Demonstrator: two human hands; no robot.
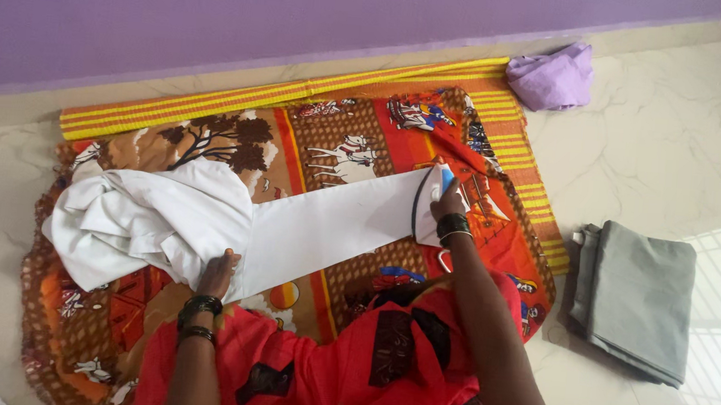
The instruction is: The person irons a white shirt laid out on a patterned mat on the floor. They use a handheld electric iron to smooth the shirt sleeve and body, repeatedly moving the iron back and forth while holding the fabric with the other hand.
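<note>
A: What is being worked on here?

B: A white garment (230,226) is being pressed on a patterned cloth (366,134), which is spread over a striped yellow mat (283,94) on a marble floor (682,142). One long flat section of the garment is stretched out toward the right, while the rest is bunched in folds at the left.

A: How are the hands placed?

B: The right hand (449,203) is closed around the handle of an iron (431,204), which is set on the far right end of the flat section. The left hand (218,273) is laid flat and open on the near left edge of the garment; nothing is gripped by it, and the fabric is only held down.

A: Which step does that suggest?

B: The pressing of the flat strip appears to be in hand, with the iron at one end and the fabric pinned at the other.

A: What would be called for next?

B: Probably the fabric should be kept taut under the left hand, and the iron guided evenly along the strip. The bunched part would then need to be spread out.

A: Anything else nearby?

B: A folded grey cloth (640,297) is seen on the floor to the right, and a lilac bundle (552,76) lies by the purple wall (221,12).
</note>
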